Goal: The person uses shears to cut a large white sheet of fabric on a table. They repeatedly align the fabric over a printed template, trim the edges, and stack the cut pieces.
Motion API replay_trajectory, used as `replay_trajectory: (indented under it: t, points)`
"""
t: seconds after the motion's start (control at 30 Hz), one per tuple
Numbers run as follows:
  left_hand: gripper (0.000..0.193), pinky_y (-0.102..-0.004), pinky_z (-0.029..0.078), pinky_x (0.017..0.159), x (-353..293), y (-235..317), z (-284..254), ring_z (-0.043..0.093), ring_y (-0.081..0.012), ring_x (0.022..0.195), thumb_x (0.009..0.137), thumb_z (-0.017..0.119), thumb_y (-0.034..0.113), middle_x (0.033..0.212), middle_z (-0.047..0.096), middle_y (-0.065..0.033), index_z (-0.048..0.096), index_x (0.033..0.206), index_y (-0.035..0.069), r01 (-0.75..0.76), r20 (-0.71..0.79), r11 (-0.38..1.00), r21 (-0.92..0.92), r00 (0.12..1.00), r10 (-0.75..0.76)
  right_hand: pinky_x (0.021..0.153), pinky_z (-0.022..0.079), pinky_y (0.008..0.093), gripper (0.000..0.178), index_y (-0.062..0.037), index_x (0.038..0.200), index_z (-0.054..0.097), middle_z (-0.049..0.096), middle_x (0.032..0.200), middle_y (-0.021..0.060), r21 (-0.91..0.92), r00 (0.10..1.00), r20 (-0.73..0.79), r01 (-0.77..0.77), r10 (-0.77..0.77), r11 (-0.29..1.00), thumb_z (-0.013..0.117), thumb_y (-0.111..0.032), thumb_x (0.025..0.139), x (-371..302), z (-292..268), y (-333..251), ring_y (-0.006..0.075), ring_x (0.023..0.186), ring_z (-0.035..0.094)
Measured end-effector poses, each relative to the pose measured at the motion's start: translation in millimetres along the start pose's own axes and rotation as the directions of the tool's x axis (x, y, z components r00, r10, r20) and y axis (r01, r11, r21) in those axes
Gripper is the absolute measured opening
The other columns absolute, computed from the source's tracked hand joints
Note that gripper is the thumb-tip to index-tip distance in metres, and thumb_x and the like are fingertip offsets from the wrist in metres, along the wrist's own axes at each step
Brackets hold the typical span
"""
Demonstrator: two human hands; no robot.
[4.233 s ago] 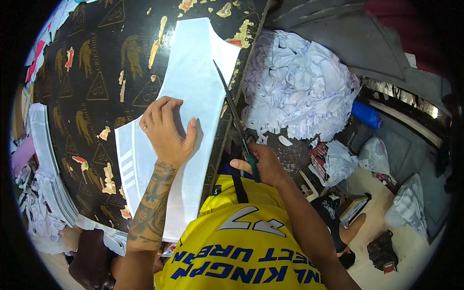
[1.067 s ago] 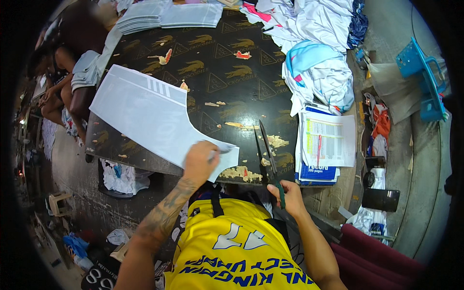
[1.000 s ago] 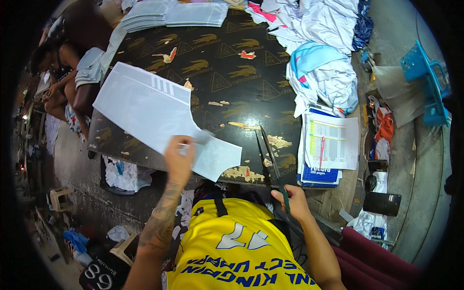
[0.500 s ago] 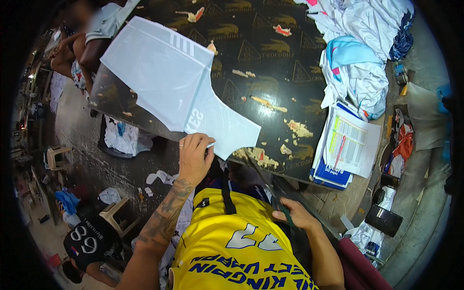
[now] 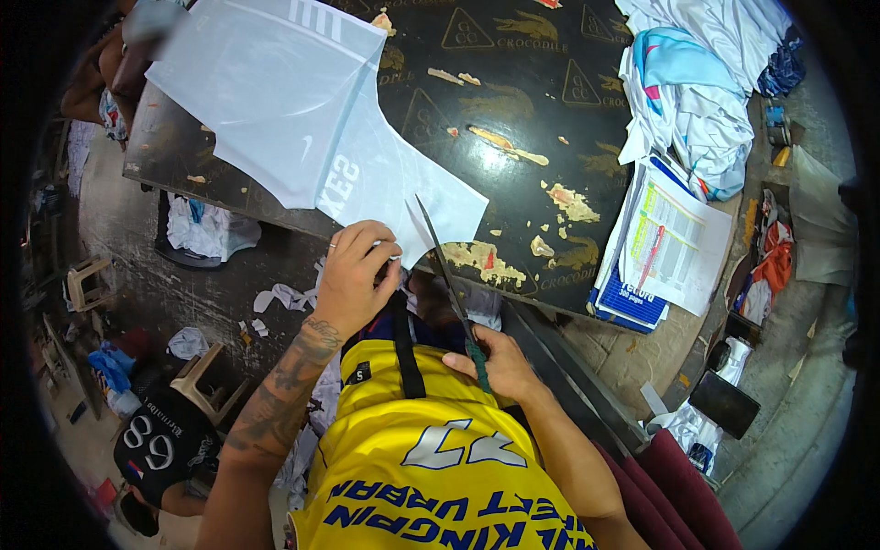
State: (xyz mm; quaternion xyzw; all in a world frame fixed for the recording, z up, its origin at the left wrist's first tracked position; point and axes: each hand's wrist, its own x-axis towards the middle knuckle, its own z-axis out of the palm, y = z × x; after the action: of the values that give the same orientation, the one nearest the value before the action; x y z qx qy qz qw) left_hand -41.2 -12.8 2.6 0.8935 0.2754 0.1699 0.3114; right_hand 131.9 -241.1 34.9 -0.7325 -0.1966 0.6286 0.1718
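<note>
A white jersey panel (image 5: 266, 110) with pale stripes and faint lettering lies flat, its narrow end at the table's near edge. My left hand (image 5: 359, 268) is closed on that edge, thumb and fingers pinching the cloth. In my right hand (image 5: 502, 364) is a pair of long dark scissors (image 5: 447, 275) with green wrapping on the handle. Their blades point away from me, the tips over the narrow end of the panel, beside my left hand. Part of the handle is hidden by my fingers.
The dark patterned table (image 5: 513, 110) has worn, peeled patches. At its right are piled white and light-blue garments (image 5: 687, 110), with papers (image 5: 683, 243), a red pen (image 5: 652, 257) and blue notebooks (image 5: 628, 307) nearer. Plastic stools (image 5: 211, 380) and a person in black (image 5: 165, 449) are at lower left.
My right hand has raised the scissors from beside my waist up to the cloth's near end. My left hand stays on the cloth edge. The view has shifted slightly.
</note>
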Motion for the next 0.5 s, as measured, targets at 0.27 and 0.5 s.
replay_trajectory:
  t: [0.27,0.5]
  points:
    - [0.016,-0.0448,0.045,0.102,1,-5,-4,0.061,-0.03,0.12,0.085,0.076,0.006,0.114,0.066,-0.0081,0.072,0.101,0.005,-0.006,0.04,0.999,-0.044,0.999,0.008,0.061,0.046,0.037,0.061,-0.0037,0.078,0.067,0.06,0.066,0.0055,0.029,0.999,0.016,-0.044,0.043,0.999,0.09,-0.06,0.082,-3,-1,-8,0.0167,0.063,0.054]
    - [0.016,-0.0456,0.044,0.102,5,-10,-7,0.06,-0.0294,0.121,0.086,0.077,0.007,0.115,0.066,-0.0073,0.072,0.101,0.005,-0.005,0.07,0.998,-0.068,0.997,0.01,0.063,0.046,0.0362,0.057,-0.0028,0.08,0.069,0.061,0.067,0.003,0.004,1.0,-0.009,0.022,-0.022,1.0,0.09,-0.055,0.087,8,-3,-32,0.014,0.065,0.055]
